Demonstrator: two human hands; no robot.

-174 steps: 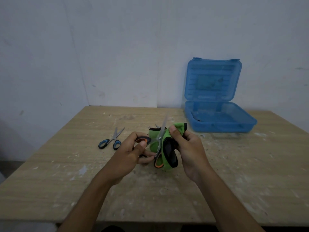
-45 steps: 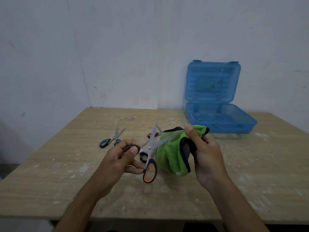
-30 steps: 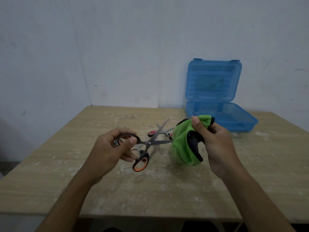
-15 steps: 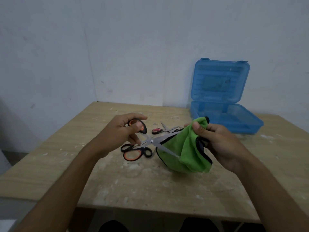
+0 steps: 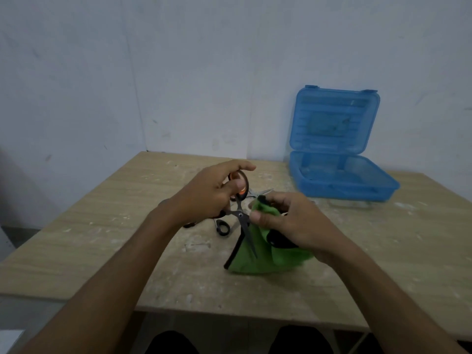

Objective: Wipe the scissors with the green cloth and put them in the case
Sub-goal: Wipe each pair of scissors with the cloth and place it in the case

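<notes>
Gripping orange-handled scissors (image 5: 241, 213), the left hand (image 5: 209, 192) angles them toward six o'clock; right hand (image 5: 291, 226) clutches green cloth (image 5: 258, 256); no writing readable.

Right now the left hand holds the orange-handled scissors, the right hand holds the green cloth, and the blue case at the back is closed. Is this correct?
Not quite: the head view shows the blue case open, its lid upright. The left hand does hold the orange-handled scissors, and the right hand the green cloth.
</notes>
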